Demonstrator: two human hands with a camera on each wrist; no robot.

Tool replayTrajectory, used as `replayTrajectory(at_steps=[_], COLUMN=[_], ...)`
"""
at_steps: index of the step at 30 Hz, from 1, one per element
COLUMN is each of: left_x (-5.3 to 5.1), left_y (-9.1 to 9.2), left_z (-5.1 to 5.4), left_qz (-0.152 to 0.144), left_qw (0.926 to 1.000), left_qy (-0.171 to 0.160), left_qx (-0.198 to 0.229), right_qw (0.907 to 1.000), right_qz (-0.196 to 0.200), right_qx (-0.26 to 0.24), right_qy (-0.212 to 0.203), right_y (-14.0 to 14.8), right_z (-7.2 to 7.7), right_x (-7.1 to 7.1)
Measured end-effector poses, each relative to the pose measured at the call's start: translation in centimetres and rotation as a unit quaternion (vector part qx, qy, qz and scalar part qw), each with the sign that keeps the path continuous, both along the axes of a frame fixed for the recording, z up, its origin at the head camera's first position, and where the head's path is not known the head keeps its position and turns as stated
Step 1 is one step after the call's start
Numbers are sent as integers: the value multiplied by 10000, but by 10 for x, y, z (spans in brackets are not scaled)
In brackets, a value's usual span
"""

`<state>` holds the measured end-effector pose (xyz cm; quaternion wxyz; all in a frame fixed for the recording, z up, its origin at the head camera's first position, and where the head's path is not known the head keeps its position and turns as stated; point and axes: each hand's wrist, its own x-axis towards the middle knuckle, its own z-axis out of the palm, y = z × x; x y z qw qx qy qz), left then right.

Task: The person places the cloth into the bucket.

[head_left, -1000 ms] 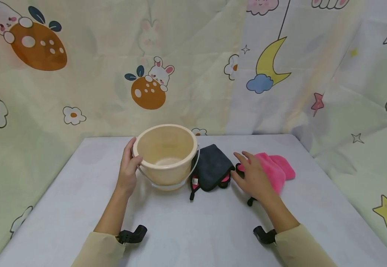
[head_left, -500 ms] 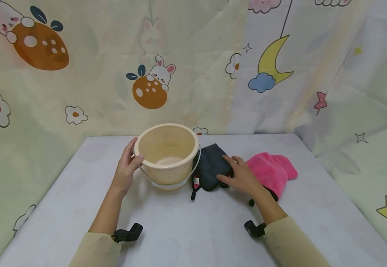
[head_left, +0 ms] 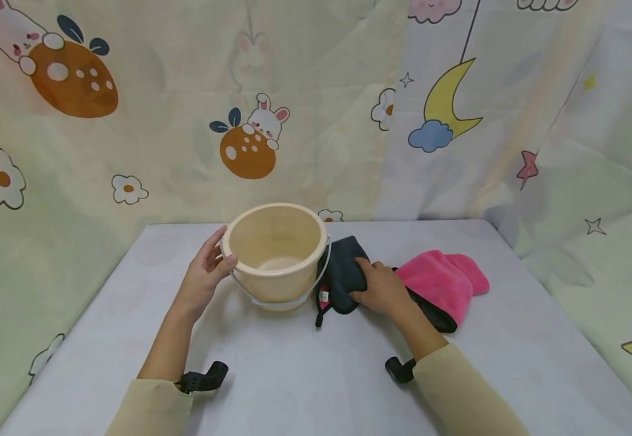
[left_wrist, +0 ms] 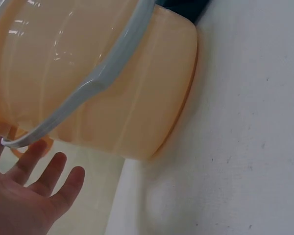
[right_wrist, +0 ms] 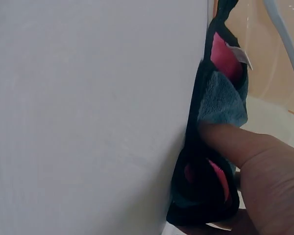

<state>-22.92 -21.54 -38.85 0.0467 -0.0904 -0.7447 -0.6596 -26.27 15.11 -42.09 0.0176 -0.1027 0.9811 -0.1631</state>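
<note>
A cream plastic bucket stands upright on the table with its grey handle hanging down the near side. My left hand holds its left rim, thumb at the front and fingers outside. To the right of the bucket lies a folded dark grey cloth with black edging, a white tag and pink inside. My right hand grips this cloth by its right part; the thumb presses on it in the right wrist view. The far fingers are partly hidden there.
A pink cloth with a black underside lies right of my right hand. The white table ends at the back against a printed curtain. Black wrist cameras sit on both wrists.
My right hand has moved left from beside the pink cloth onto the dark grey cloth and now grips it. My left hand has stayed at the bucket's rim.
</note>
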Motion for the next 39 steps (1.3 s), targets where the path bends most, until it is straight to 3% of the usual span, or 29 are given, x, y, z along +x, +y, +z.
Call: replayTrajectory(at_steps=[7, 15, 18, 21, 24, 27, 29, 39], left_x=[-2, -7, -8, -7, -7, -6, -6, -2], left_y=[0, -2, -3, -5, -6, -6, -6, -9], left_z=[-1, -1, -2, -3, -3, -2, -2, 0], left_qz=[-191, -379, -489, -596, -651, -674, -678, -611], left_qw=[9985, 9962, 9948, 9925, 9908, 9906, 9909, 9914], left_qy=[-193, -333, -406, -477, -509, -518, -541, -533], left_qx=[477, 708, 793, 955, 1068, 1070, 1028, 1023], right_qw=[9995, 9951, 9893, 9737, 9475, 9221, 9105, 8811], right_qz=[26, 25, 23, -136, -477, -860, -1039, -1246], right_qx=[-276, -985, -1458, -2243, -3055, -3577, -3764, -4330], right_qy=[171, 73, -47, -380, -821, -1202, -1362, -1436], right_y=[-5, -1, 6, 15, 24, 30, 32, 29], right_z=[1, 0, -3, -6, -7, -8, -8, 1], right_x=[2, -4, -8, -10, -10, -8, -6, -2])
